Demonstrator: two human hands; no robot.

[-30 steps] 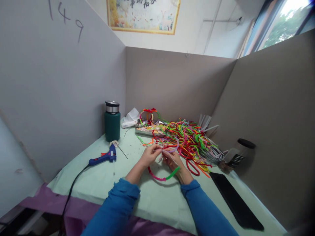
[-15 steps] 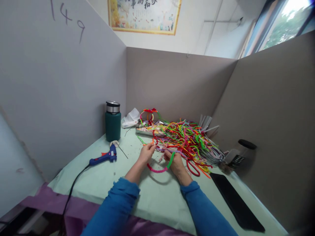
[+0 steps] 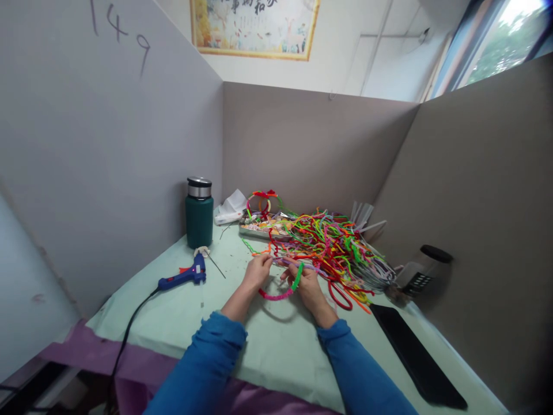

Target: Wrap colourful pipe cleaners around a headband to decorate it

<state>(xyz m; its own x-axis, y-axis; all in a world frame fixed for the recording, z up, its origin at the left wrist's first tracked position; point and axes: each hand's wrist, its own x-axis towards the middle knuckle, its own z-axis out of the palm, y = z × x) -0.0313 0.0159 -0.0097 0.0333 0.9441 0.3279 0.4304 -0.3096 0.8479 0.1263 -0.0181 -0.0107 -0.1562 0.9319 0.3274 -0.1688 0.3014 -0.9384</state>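
Note:
A curved band (image 3: 277,297) wrapped in red, pink and green fuzzy stem hangs between my two hands above the table. My left hand (image 3: 258,271) pinches its left end. At its green right part, my right hand (image 3: 306,283) has its fingers closed round the band, and a thin purple stem (image 3: 283,262) runs between the fingertips of both hands. Just beyond the hands lies a large tangled pile of coloured fuzzy stems (image 3: 328,242).
A metal tray (image 3: 259,233) of small pieces stands behind. To the left are a green bottle (image 3: 199,216) and a blue glue gun (image 3: 184,278) with its cord. A black slab (image 3: 417,354) and a clear jar (image 3: 421,274) are at the right.
The green end of the band has tilted slightly left and up, and my right hand's fingers have shifted on it. My left hand has hardly moved.

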